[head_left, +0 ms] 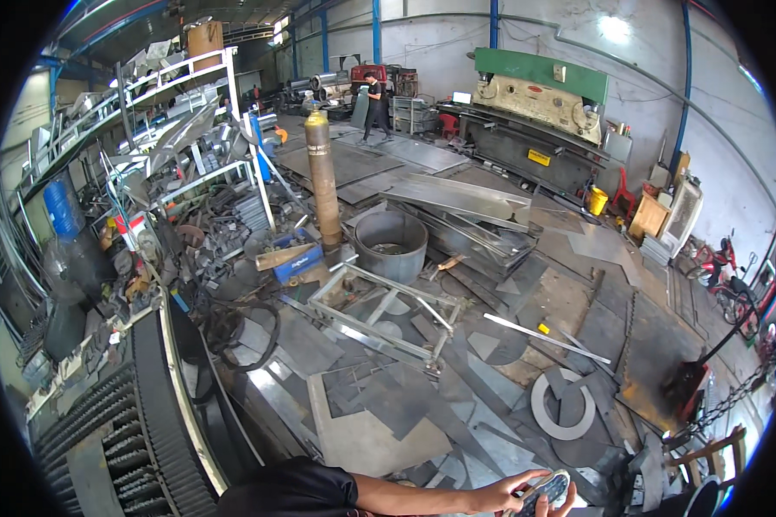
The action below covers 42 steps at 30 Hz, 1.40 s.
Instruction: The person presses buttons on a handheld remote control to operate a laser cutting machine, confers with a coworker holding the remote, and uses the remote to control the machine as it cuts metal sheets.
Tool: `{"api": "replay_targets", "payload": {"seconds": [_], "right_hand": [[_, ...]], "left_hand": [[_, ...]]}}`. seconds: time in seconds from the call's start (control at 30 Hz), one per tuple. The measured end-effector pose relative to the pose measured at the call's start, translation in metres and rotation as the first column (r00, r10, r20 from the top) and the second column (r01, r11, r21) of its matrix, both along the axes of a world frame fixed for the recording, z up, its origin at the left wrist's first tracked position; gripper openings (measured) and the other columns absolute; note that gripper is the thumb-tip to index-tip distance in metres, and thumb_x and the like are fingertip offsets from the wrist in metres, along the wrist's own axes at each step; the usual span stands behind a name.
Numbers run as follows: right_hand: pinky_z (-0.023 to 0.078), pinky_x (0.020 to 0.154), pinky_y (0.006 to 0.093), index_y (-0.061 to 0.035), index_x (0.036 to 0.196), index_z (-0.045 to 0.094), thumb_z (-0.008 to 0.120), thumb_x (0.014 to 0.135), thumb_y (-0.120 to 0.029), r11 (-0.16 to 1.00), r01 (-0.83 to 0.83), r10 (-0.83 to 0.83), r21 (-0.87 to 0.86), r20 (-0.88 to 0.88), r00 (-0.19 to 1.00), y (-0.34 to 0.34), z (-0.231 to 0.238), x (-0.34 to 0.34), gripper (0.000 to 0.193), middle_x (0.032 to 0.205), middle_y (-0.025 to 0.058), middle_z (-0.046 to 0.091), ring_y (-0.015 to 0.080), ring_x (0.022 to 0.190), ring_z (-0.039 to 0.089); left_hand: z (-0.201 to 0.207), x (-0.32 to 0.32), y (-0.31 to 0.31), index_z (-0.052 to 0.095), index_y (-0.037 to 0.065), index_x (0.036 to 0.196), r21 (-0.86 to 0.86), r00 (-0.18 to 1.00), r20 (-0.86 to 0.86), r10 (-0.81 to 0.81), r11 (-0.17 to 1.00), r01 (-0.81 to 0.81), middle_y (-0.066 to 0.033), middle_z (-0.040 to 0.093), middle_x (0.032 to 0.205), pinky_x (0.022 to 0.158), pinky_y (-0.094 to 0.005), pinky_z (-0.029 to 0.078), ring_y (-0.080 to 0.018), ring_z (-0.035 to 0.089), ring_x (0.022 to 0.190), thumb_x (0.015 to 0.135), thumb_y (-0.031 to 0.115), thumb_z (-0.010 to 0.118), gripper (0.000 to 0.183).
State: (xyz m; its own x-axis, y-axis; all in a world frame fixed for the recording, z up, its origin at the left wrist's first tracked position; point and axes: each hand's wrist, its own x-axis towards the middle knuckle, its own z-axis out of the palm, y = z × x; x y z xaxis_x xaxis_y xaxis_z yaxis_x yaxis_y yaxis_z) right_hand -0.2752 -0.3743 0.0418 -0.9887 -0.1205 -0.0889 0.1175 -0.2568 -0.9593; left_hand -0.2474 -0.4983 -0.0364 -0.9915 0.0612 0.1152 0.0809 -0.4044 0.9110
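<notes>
My left hand (502, 496) reaches in along the bottom edge on a bare forearm with a black sleeve. It is closed around a small dark phone-like device (547, 490), held flat just above the scrap-covered floor. A few fingertips of my right hand (570, 507) show at the device's right side, touching it; the rest of that hand is cut off by the frame edge. Below the hands lie grey sheet-metal offcuts (379, 431).
A welded steel frame (379, 314) lies mid-floor, with a round steel tub (391, 244) and a tall gas cylinder (322, 177) behind it. A flat metal ring (562, 405) lies right. A cluttered rack (190, 112) stands left, a green press machine (539, 95) at the back. A person (375, 103) walks far off.
</notes>
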Motion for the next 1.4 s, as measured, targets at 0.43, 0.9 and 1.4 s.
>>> {"api": "replay_targets", "payload": {"seconds": [0.43, 0.9, 1.4], "right_hand": [[0.052, 0.092, 0.0383, -0.0065, 0.146, 0.039, 0.055, 0.087, 0.001, 0.984, -0.175, 0.17, 0.034, 0.127, 0.977, -0.055, 0.026, -0.005, 0.061, 0.135, 0.0213, 0.053, 0.0327, 0.116, 0.057], [0.049, 0.098, 0.0392, -0.012, 0.146, 0.041, 0.052, 0.084, 0.01, 0.967, -0.254, 0.254, -0.011, 0.119, 0.96, -0.053, 0.018, -0.021, 0.066, 0.142, 0.0173, 0.046, 0.0313, 0.122, 0.052], [0.051, 0.074, 0.0302, -0.0089, 0.146, 0.041, 0.054, 0.085, 0.007, 0.988, -0.144, 0.135, 0.058, 0.133, 0.982, -0.056, -0.008, -0.006, 0.065, 0.119, 0.0143, 0.062, 0.0201, 0.086, 0.062]], "left_hand": [[0.027, 0.039, -0.06, 0.012, 0.021, 0.158, 0.253, 0.999, 0.035, 0.038, 0.966, -0.046, -0.0106, 0.041, 0.148, 0.067, -0.0306, 0.059, -0.0219, 0.063, 0.103, 0.089, 0.015, 0.063, 0.086], [-0.104, 0.083, -0.063, 0.073, 0.009, 0.092, -0.693, 0.901, 0.315, -0.297, 0.577, 0.432, -0.0067, 0.073, 0.084, 0.071, -0.0351, 0.052, -0.017, 0.068, 0.081, 0.088, 0.037, 0.066, 0.029], [-0.112, 0.076, -0.071, 0.067, 0.008, 0.116, -0.66, 0.831, 0.457, -0.316, 0.506, 0.555, -0.0133, 0.072, 0.104, 0.084, -0.0413, 0.053, -0.0283, 0.068, 0.099, 0.097, 0.019, 0.058, 0.024]]}}
